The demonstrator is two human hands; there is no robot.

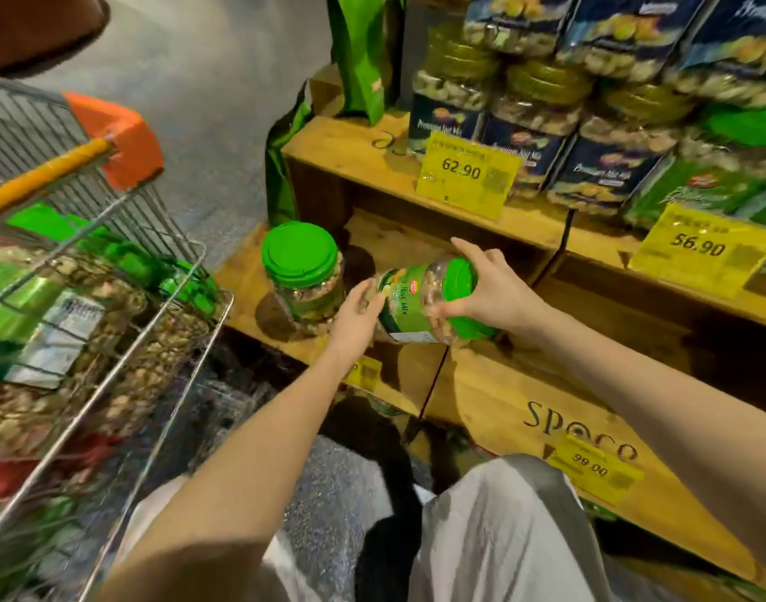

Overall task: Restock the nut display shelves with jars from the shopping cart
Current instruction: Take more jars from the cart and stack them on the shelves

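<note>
The step in hand was placing: a jar [409, 308] of nut mix was held on its side above the low shelf [242, 284], just right of a second jar [303, 275] that stood upright near the shelf's left front corner. The right hand [491, 293] gripped the green lid [457, 284], thumb and fingers curled round its rim with the forefinger stretched out over the top. The left hand [357, 315] was nearly flat, its straight fingers pressed against the jar's base and grasping nothing. The jar was not yet down on the wood. More jars lay in the cart [129, 145] at the left, so the restocking looked far from done; the upper shelf [350, 141] was already stacked along its right part. The next move would seem to call for tipping the jar upright, lid up, and setting it down beside the second jar, label to the front, without knocking that neighbour toward the left edge
</note>
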